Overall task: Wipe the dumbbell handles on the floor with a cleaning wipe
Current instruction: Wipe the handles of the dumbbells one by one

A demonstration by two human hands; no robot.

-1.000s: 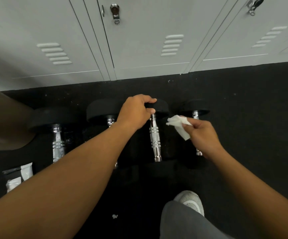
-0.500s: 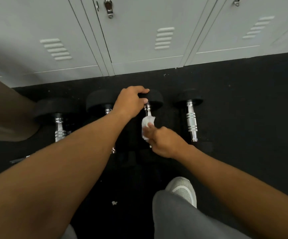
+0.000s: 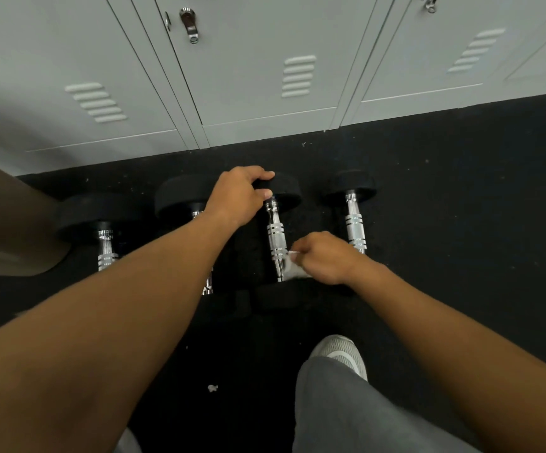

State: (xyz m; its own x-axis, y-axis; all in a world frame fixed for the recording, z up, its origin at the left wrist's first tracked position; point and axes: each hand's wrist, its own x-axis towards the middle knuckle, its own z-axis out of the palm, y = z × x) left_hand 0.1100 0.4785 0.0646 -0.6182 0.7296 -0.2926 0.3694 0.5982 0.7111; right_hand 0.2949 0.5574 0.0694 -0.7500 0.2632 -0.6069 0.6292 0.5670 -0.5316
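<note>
Nearest the viewer, a grey trouser leg (image 3: 346, 407) and a grey shoe (image 3: 341, 351) are seen on the black floor (image 3: 461, 207). Beyond them, the white cleaning wipe (image 3: 292, 270) is pinched in the curled fingers of the right hand (image 3: 322, 258) against the lower end of the chrome dumbbell handle (image 3: 274, 238), third in a row of four. Farther off, that dumbbell's black far head (image 3: 286, 189) is grasped by the left hand (image 3: 242, 194), before grey lockers (image 3: 265, 60).

Four dumbbells (image 3: 276, 230), one wipe (image 3: 292, 269)
</note>
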